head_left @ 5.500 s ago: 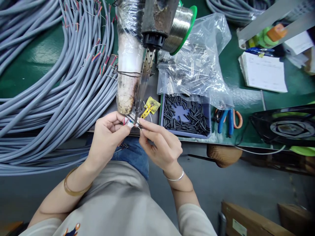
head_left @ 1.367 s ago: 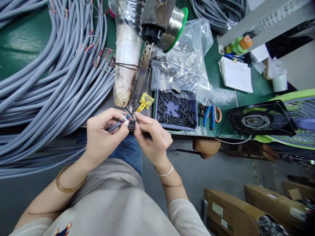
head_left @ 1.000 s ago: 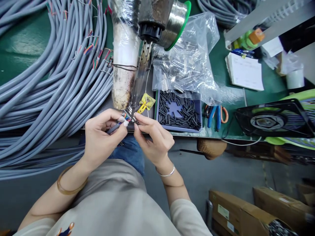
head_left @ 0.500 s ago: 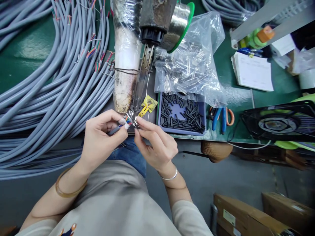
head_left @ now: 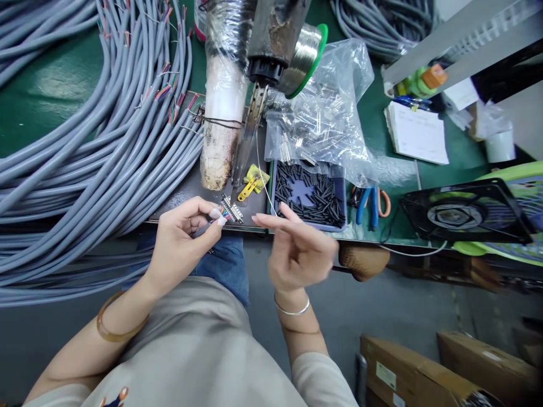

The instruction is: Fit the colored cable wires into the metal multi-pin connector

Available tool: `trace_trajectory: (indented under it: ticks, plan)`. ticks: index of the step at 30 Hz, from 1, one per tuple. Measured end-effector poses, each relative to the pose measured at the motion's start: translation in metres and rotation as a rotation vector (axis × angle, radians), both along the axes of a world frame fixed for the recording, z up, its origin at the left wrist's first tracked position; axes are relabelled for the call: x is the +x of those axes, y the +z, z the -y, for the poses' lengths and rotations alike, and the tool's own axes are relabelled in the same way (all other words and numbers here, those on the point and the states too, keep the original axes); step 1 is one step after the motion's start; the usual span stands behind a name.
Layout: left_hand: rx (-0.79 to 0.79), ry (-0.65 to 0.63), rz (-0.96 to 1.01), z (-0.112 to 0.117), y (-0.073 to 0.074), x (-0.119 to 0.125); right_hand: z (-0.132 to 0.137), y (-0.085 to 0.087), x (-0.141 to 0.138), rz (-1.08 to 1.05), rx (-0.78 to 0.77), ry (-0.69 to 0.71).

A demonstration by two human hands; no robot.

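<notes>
My left hand (head_left: 180,237) pinches the end of a grey cable (head_left: 201,229), its coloured wires (head_left: 225,212) fanning out past the fingertips. A metal multi-pin connector (head_left: 232,209) sits at the wire ends, just below the tip of a soldering iron (head_left: 248,135) fixed above the bench. To the right, my right hand (head_left: 299,246) is slightly blurred, with fingers apart and the index finger stretched leftward. A thin strand of solder wire (head_left: 263,178) hangs down to its fingers; whether they touch it I cannot tell.
Bundled grey cables (head_left: 127,141) cover the left side. A purple tray of black tubing pieces (head_left: 309,195) stands beside a plastic bag of metal connectors (head_left: 316,118). The solder spool (head_left: 303,62) is above. Farther right lie pliers (head_left: 373,206), a paper stack (head_left: 418,133) and a fan (head_left: 464,212).
My right hand has left the connector and moved right, its fingers spreading from a pinch. My left hand stays at the connector with the cable. The solder strand now slants toward the right hand.
</notes>
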State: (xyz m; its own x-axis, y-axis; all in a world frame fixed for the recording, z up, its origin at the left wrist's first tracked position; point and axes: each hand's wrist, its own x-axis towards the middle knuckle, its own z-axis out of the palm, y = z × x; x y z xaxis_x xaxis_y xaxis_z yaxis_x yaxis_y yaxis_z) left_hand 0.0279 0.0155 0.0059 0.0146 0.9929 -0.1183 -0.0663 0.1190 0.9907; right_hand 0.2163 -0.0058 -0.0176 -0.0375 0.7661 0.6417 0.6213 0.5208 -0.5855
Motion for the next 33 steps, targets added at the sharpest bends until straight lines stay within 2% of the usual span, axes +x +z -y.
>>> trace_trajectory:
  ticks: [3, 11, 19, 28, 33]
  plan:
    - [0.041, 0.017, -0.003, -0.002, 0.0, 0.001, -0.005, 0.009, -0.013, 0.13, 0.114, 0.037]
    - [0.086, 0.054, -0.037, -0.008, 0.003, 0.002, -0.015, 0.005, -0.028, 0.099, 0.102, 0.057]
    - [0.097, 0.084, -0.087, -0.012, 0.014, 0.0, -0.018, 0.016, -0.03, 0.116, 0.122, 0.031]
    - [0.091, 0.049, -0.131, -0.012, 0.009, 0.0, -0.018, 0.014, -0.029, 0.124, 0.094, 0.029]
    - [0.143, 0.066, -0.158, -0.01, 0.014, 0.001, -0.02, 0.014, -0.029, 0.116, 0.114, 0.02]
